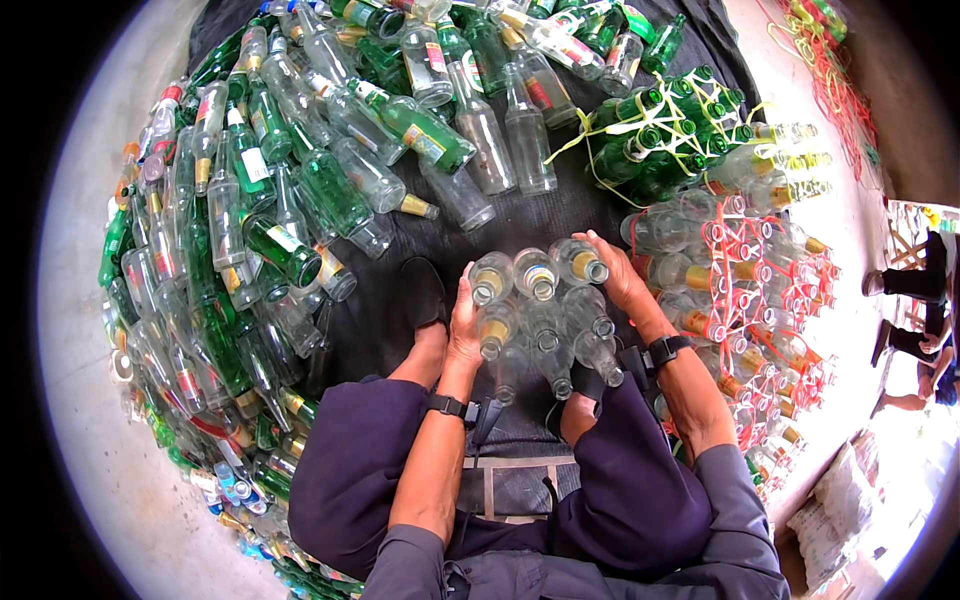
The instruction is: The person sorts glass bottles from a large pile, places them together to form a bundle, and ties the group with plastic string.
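Observation:
A cluster of several clear glass bottles (538, 322) stands upright between my feet, necks toward me and packed in rows. Some have gold foil on the neck. My left hand (464, 322) lies flat along the left side of the cluster, against the bottles there. On the far right corner, my right hand (619, 271) cups a clear bottle with a gold neck (579, 262). Together the two hands press the cluster from both sides. No string shows around these bottles. Each wrist wears a black strap, and the lower parts of the bottles are mostly hidden.
Loose clear and green bottles form a large pile (300, 165) ahead and left, on a black sheet (517, 217). Green bottles tied with yellow string (675, 124) and clear ones tied with red string (739, 277) stand right. Loose string (832, 82) lies beyond; people sit far right.

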Demonstrator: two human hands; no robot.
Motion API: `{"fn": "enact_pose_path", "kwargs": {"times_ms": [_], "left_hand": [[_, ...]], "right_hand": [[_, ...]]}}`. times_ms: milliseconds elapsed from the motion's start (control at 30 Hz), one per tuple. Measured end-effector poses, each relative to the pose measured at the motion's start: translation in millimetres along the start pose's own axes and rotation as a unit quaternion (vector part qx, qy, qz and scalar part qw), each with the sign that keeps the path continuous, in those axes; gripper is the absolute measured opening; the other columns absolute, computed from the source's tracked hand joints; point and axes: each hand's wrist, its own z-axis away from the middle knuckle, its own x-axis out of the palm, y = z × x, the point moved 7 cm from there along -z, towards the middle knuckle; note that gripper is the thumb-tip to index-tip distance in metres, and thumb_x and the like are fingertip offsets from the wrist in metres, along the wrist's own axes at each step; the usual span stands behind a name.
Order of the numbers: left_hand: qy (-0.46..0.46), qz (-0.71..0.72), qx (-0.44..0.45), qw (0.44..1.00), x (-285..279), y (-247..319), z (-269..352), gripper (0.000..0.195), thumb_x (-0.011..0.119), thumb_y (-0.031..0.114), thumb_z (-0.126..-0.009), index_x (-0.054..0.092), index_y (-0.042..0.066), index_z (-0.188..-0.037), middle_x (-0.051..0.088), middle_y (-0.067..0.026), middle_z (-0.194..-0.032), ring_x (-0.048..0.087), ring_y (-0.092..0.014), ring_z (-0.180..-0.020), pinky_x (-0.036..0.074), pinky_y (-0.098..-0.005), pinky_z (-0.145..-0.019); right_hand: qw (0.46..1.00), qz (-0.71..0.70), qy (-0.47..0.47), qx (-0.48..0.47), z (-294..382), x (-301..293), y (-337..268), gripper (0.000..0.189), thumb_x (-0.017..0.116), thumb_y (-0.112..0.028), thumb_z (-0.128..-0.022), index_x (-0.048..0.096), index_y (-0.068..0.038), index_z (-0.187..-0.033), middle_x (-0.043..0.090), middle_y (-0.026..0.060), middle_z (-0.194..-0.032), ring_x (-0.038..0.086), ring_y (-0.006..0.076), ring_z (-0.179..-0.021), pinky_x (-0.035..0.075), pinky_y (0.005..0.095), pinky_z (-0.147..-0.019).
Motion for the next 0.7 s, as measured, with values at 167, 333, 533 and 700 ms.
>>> {"fn": "enact_pose_path", "kwargs": {"times_ms": [167, 333, 533, 700], "left_hand": [[0.006, 0.056, -0.010, 0.998, -5.2, -2.4, 1.8, 0.054, 0.045, 0.053, -0.102, 0.046, 0.012, -0.137, 0.059, -0.0058, -0.123, 0.061, -0.021, -0.107, 0.054, -0.0394, -0.091], [0.032, 0.000, -0.003, 0.999, 3.6, 3.8, 6.5, 0.053, 0.042, 0.054, -0.102, 0.049, 0.012, -0.134, 0.061, -0.0061, -0.121, 0.061, -0.021, -0.105, 0.054, -0.0384, -0.089], [0.051, -0.045, -0.009, 0.998, -6.6, 1.1, 9.1, 0.060, 0.041, 0.058, -0.101, 0.052, 0.009, -0.134, 0.061, -0.0074, -0.123, 0.061, -0.022, -0.107, 0.053, -0.0353, -0.089], [0.031, -0.086, 0.012, 0.996, -9.9, 1.0, 8.2, 0.064, 0.039, 0.059, -0.101, 0.050, 0.008, -0.137, 0.059, -0.0081, -0.128, 0.058, -0.022, -0.113, 0.049, -0.0365, -0.096]], "right_hand": [[0.993, -0.087, -0.003, 0.085, -0.9, 3.6, 1.8, 0.062, 0.048, -0.054, -0.098, 0.059, -0.003, -0.131, 0.063, 0.0101, -0.124, 0.058, 0.0199, -0.114, 0.044, 0.0354, -0.099], [0.997, -0.046, 0.030, 0.046, -2.7, 1.3, 7.2, 0.063, 0.037, -0.051, -0.104, 0.062, 0.005, -0.121, 0.069, 0.0119, -0.112, 0.062, 0.0183, -0.108, 0.043, 0.0312, -0.100], [0.993, 0.068, 0.002, -0.098, 5.1, -3.9, 2.0, 0.056, 0.040, -0.044, -0.103, 0.053, 0.002, -0.134, 0.065, 0.0136, -0.121, 0.062, 0.0242, -0.109, 0.047, 0.0322, -0.094], [1.000, -0.015, 0.022, -0.013, 12.2, -9.3, 12.4, 0.078, 0.040, -0.062, -0.099, 0.048, 0.004, -0.139, 0.059, 0.0165, -0.134, 0.056, 0.0286, -0.123, 0.043, 0.0407, -0.101]]}}
